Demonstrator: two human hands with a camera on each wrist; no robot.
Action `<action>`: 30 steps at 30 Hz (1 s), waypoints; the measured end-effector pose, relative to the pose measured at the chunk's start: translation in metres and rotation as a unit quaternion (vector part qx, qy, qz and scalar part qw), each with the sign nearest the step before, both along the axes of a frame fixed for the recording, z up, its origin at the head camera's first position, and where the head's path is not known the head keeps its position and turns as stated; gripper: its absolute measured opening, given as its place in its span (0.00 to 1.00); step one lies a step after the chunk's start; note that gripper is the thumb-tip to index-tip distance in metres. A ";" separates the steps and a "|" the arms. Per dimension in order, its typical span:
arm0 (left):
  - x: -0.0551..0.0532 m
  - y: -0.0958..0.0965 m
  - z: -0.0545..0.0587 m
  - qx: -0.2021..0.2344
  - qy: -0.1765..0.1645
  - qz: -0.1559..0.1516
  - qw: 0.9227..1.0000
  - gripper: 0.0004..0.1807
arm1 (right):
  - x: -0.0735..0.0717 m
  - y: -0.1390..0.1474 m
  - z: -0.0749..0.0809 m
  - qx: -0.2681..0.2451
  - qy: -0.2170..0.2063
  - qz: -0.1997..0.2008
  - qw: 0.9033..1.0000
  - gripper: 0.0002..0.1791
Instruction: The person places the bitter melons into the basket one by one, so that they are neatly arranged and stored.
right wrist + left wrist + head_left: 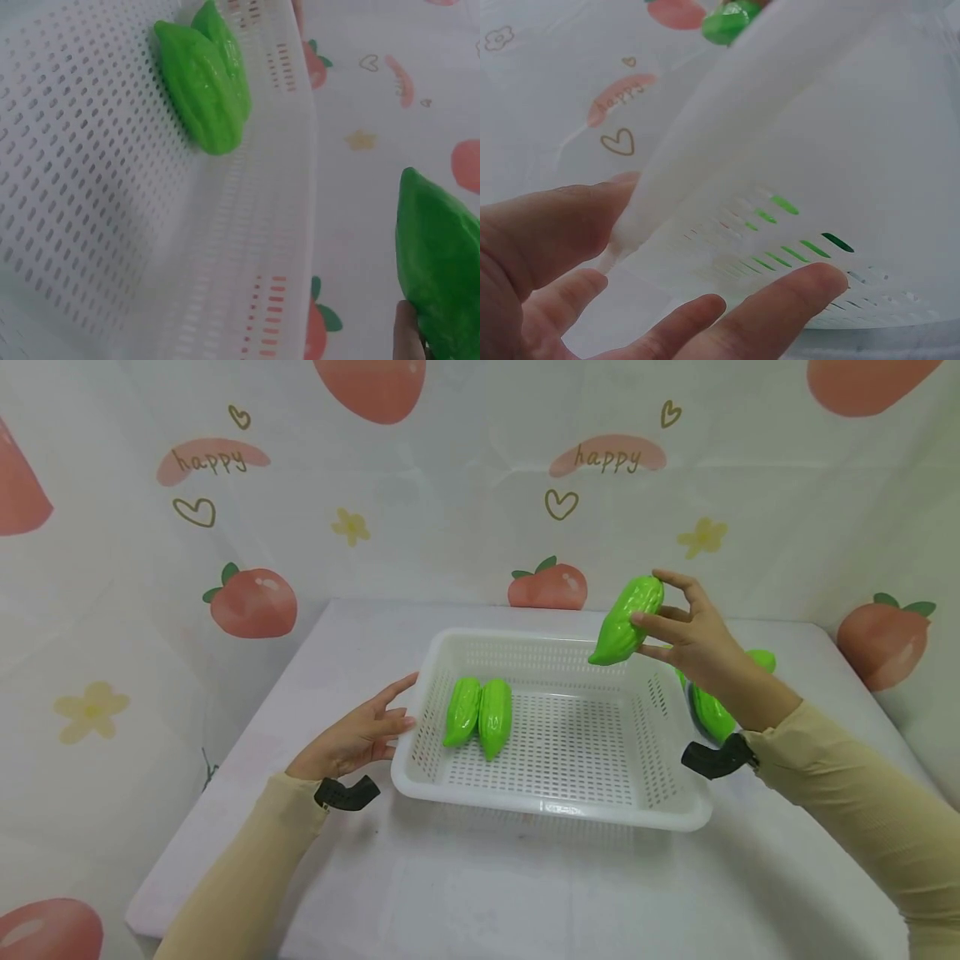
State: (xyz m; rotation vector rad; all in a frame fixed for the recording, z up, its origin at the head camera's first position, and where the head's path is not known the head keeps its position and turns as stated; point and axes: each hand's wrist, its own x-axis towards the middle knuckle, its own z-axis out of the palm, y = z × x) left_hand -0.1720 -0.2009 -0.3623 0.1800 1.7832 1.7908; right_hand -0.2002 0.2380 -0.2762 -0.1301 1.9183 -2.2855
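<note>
A white plastic basket (551,808) with slotted walls stands on the table. My left hand (356,735) holds it by the left side, thumb at the rim and other fingers against the outer wall (780,315). Two bright green ridged vegetables, like bitter melons, lie side by side inside near the left end: one bitter melon (463,712) and another (496,718). Above the basket's back right corner, my right hand (693,635) pinches a third bitter melon (628,620) between thumb and fingers, its pointed end tilted down to the left.
More green bitter melons (712,714) sit right of the basket, partly hidden behind my right hand and wrist. A white cloth with printed peaches (253,603) hangs behind the white table (480,893). Black bands (718,758) are on both wrists.
</note>
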 end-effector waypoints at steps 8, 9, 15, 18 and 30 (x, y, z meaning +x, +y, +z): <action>0.000 -0.001 -0.001 -0.001 0.002 -0.001 1.000 0.42 | -0.004 -0.021 -0.007 0.046 -0.010 0.031 0.998 0.38; 0.000 -0.001 -0.001 -0.001 0.002 0.000 1.000 0.42 | -0.004 -0.024 -0.008 0.063 -0.009 0.033 0.997 0.37; 0.000 0.000 -0.001 -0.001 -0.002 0.003 1.000 0.43 | -0.005 -0.036 -0.016 0.107 -0.020 0.057 0.992 0.38; 0.000 0.000 -0.001 0.005 -0.006 0.003 1.000 0.43 | -0.005 -0.041 -0.021 0.115 -0.028 0.073 0.990 0.39; 0.000 0.000 -0.001 0.005 -0.006 0.000 1.000 0.43 | -0.012 -0.060 -0.051 0.148 -0.054 0.127 0.979 0.42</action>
